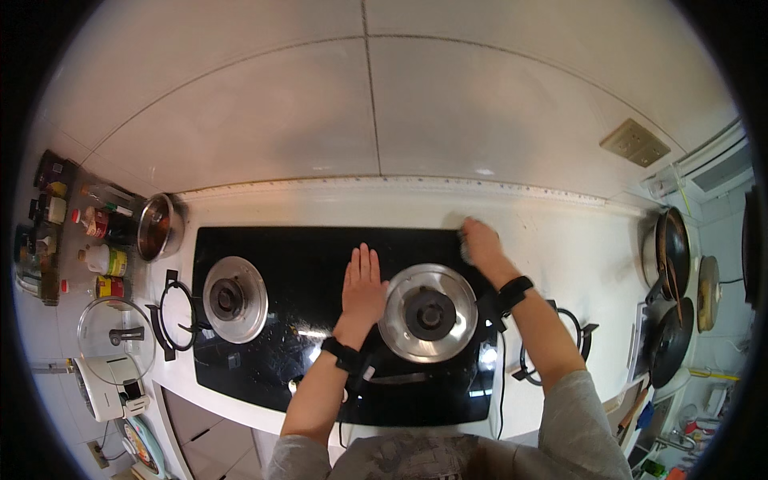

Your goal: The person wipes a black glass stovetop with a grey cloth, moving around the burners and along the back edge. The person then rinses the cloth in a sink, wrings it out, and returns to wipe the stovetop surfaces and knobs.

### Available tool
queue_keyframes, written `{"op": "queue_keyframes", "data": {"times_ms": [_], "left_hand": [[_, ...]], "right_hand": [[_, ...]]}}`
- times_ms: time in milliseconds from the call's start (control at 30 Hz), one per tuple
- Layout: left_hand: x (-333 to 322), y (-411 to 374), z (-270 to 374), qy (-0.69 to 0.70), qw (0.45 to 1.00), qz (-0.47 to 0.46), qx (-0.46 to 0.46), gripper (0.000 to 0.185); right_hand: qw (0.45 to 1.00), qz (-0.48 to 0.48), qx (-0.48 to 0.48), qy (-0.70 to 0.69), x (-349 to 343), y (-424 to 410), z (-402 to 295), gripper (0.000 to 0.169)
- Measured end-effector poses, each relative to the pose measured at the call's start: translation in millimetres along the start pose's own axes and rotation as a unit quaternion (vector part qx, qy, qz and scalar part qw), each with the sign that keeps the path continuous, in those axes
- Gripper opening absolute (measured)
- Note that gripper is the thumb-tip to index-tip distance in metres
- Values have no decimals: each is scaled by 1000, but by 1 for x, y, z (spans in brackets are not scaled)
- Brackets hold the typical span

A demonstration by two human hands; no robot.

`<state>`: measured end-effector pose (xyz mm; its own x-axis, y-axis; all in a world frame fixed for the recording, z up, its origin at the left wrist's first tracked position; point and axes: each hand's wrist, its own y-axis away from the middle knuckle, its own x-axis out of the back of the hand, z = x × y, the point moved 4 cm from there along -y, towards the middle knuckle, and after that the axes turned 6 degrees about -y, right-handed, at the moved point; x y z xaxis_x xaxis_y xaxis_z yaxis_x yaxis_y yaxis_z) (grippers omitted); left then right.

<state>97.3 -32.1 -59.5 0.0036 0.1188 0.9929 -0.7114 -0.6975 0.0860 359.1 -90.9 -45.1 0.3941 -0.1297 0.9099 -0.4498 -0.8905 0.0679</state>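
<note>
My left hand [363, 285] lies palm down with its fingers together on the black glass gas hob [312, 264], between its two burners and beside the rim of the right burner's steel drip pan [399, 336]. At the hob's back right corner my right hand [482, 243] is closed around a greyish, crumpled thing [464, 247], mostly hidden by the fingers; its material cannot be told. The left burner [227, 298] is uncovered, as is the right burner [430, 315]. Both wrists wear black bands.
Black pan supports stand off the hob, one on the left [177, 315] and one on the right [581, 339]. A steel pot [160, 228], bottles [108, 261] and a glass lid [99, 342] are at left. Pans [672, 342] stand at far right. A cable [502, 390] runs over the front edge.
</note>
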Motion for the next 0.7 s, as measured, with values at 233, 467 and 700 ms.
{"op": "queue_keyframes", "data": {"times_ms": [233,467,700], "left_hand": [[3,1,-2,-1,999,38,-5,73],[2,3,-2,30,997,63,-29,73],[5,4,-3,64,996,52,-27,68]], "right_hand": [[994,-52,80,-56,-68,-30,-160,15],[993,-85,71,-44,-44,-34,-52,17],[991,-88,96,-40,-52,-37,-101,11]]}}
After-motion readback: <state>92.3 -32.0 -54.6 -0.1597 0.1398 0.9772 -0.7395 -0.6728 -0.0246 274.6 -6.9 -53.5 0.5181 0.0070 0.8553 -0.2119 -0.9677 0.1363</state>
